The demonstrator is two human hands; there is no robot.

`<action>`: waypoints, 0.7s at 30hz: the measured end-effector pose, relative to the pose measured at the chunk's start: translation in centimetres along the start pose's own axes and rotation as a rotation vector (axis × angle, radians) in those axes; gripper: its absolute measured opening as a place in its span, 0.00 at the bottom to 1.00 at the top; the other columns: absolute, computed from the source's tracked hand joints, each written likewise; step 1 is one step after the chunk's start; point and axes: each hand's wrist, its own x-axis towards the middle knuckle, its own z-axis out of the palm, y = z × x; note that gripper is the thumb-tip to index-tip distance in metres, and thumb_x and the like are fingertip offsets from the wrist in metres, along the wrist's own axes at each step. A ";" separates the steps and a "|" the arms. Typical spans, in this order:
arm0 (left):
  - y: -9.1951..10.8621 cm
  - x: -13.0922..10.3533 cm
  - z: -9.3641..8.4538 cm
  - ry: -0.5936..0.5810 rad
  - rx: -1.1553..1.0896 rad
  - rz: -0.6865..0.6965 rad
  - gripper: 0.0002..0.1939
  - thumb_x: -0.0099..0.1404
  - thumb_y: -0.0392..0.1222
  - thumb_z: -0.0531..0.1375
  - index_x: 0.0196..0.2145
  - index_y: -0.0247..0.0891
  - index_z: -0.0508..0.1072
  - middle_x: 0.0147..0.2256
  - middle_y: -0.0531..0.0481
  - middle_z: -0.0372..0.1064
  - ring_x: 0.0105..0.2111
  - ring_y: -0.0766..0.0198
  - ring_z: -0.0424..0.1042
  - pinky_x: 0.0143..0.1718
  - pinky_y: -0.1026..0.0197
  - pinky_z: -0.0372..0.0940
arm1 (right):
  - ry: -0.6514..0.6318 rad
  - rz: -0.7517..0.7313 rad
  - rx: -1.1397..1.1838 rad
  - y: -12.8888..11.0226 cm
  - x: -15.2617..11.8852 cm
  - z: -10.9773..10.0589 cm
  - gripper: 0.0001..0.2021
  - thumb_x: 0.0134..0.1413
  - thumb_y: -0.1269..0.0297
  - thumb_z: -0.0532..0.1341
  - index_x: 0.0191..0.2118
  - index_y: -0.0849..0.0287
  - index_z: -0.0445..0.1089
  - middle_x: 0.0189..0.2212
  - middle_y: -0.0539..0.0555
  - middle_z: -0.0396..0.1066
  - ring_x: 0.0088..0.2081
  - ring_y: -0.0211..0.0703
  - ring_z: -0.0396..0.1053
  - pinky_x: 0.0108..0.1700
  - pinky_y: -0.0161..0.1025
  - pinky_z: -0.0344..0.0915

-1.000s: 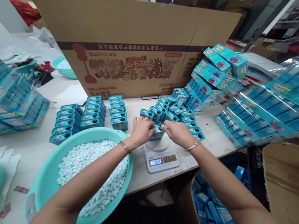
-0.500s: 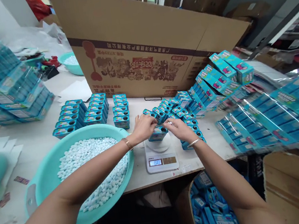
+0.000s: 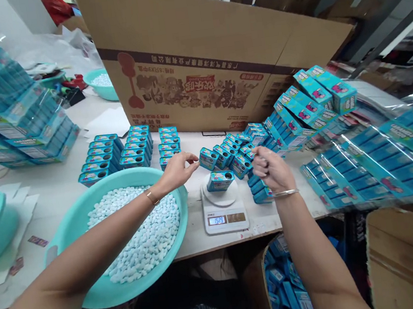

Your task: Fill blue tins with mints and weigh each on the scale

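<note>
A small blue printed tin [image 3: 220, 180] with a dark round opening on top stands on a white digital scale [image 3: 225, 218], its display lit. My left hand [image 3: 181, 170] is up and to the left of the scale, thumb and fingertips pinched together. Its fingertips are close to a similar tin [image 3: 207, 158]; what they hold, if anything, is too small to make out. On the right, my right hand [image 3: 272, 170] is curled closed beside a cluster of tins [image 3: 241, 165], its contents hidden. A turquoise basin [image 3: 62, 231] holds many pale mint-like pieces [image 3: 137, 234].
Rows of tins [image 3: 135, 151] stand behind the basin. A large cardboard box [image 3: 182, 31] forms a wall at the back. Wrapped packs are stacked left [image 3: 14, 114] and right [image 3: 377, 152]. Below the table edge, a carton [image 3: 266, 288] contains blue packs.
Both hands have drawn apart from above the tin on the scale, left hand leftward, right hand rightward. The scale reading has risen slightly. The view has shifted a little.
</note>
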 end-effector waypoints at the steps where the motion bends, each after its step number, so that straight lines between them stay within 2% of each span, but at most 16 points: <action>1: -0.1 -0.2 -0.2 0.018 -0.006 0.002 0.12 0.62 0.45 0.58 0.39 0.39 0.77 0.37 0.48 0.76 0.38 0.57 0.72 0.44 0.55 0.65 | 0.029 -0.027 0.073 -0.7 -0.6 -0.4 0.08 0.53 0.60 0.65 0.30 0.59 0.68 0.15 0.39 0.46 0.14 0.27 0.39 0.13 0.24 0.42; 5: 0.0 -0.5 -0.3 0.045 -0.012 0.049 0.13 0.64 0.47 0.57 0.41 0.39 0.75 0.39 0.46 0.74 0.42 0.56 0.70 0.47 0.53 0.64 | 0.088 -0.034 0.277 -1.5 -3.1 -2.2 0.09 0.60 0.63 0.58 0.29 0.57 0.66 0.16 0.40 0.45 0.15 0.29 0.38 0.14 0.23 0.45; 9: 1.1 -0.5 0.8 0.049 0.046 0.136 0.16 0.64 0.49 0.58 0.46 0.39 0.72 0.42 0.45 0.72 0.45 0.54 0.69 0.50 0.52 0.62 | 0.149 -0.036 0.331 0.3 -4.8 -4.1 0.08 0.60 0.63 0.59 0.29 0.56 0.66 0.16 0.40 0.44 0.15 0.30 0.40 0.14 0.25 0.47; 13: 3.0 -0.7 2.3 0.009 0.142 0.212 0.29 0.60 0.54 0.62 0.56 0.40 0.64 0.49 0.42 0.67 0.51 0.49 0.64 0.55 0.46 0.56 | 0.187 -0.062 0.339 2.3 -5.5 -5.2 0.08 0.58 0.62 0.61 0.29 0.56 0.66 0.16 0.40 0.44 0.15 0.30 0.40 0.14 0.26 0.49; 16: 4.3 -0.7 3.6 -0.101 0.189 0.236 0.33 0.58 0.53 0.65 0.58 0.42 0.62 0.53 0.41 0.64 0.54 0.46 0.61 0.59 0.40 0.49 | 0.218 -0.069 0.302 3.2 -5.2 -4.6 0.09 0.55 0.59 0.63 0.29 0.57 0.66 0.15 0.39 0.45 0.15 0.29 0.41 0.14 0.25 0.47; 21: 5.5 -0.7 5.9 -0.225 0.248 0.223 0.34 0.55 0.49 0.68 0.56 0.42 0.62 0.53 0.40 0.64 0.56 0.44 0.60 0.60 0.34 0.46 | 0.174 -0.082 0.075 3.3 -3.5 -1.3 0.15 0.46 0.53 0.69 0.30 0.59 0.68 0.15 0.39 0.49 0.15 0.26 0.42 0.14 0.23 0.44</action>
